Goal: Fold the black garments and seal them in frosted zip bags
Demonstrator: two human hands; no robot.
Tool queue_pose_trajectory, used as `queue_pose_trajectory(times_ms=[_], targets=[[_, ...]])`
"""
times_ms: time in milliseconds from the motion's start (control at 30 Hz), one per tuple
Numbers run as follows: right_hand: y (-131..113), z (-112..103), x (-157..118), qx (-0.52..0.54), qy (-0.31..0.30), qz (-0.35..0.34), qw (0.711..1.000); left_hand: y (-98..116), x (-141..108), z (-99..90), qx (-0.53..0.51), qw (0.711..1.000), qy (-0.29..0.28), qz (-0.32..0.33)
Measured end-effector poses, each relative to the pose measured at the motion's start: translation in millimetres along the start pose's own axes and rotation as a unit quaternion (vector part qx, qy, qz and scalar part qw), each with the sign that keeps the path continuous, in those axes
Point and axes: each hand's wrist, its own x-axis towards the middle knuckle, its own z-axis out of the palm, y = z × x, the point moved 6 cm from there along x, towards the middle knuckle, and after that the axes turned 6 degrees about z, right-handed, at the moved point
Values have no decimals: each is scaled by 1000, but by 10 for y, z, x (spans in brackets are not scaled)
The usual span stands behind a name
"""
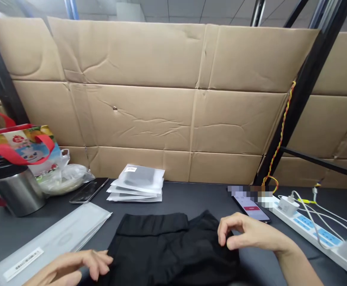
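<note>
A person's open left hand (72, 268) lies relaxed at the near-left edge of a black cloth garment (167, 248), its fingers spread and gripping nothing, while the right hand (245, 234) hovers loosely curled over the garment's right side, also holding nothing. The garment lies flat and rumpled on a dark tabletop (191, 198), between the hands. To its left sits a flat frosted plastic bag (51, 242) with a white label, and on the far side stands a stack of frosted packaging bags (136, 186). Far right, a smartphone (251, 208) lies beside a white power strip (307, 230) carrying a plugged-in charger (288, 204). Far left are a second smartphone (88, 190), a steel flask (15, 194), a clear plastic bag (63, 178) and a colorful tote bag with red handles (18, 147), all before a wall of flattened cardboard (137, 119).
</note>
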Motion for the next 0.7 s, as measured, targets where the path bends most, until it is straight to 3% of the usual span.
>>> queue_pose_trajectory(times_ms=[100, 200, 333, 433, 600, 700], targets=[[10, 2, 139, 2, 81, -11, 997, -57, 90, 60, -77, 996, -30, -17], [-15, 125, 332, -26, 161, -34, 986, -40, 287, 70, 5, 1000, 14, 21], [-87, 384, 557, -101, 173, -81, 976, 49, 569, 181, 94, 991, 6, 91], [-83, 389, 710, -91, 198, -89, 972, 130, 783, 193, 94, 991, -5, 96], [-76, 192, 811, -44, 289, -80, 953, 269, 900, 66, 126, 983, 101, 88], [-137, 235, 715, -66, 294, -89, 949, 259, 860, 237, 149, 980, 27, 130]])
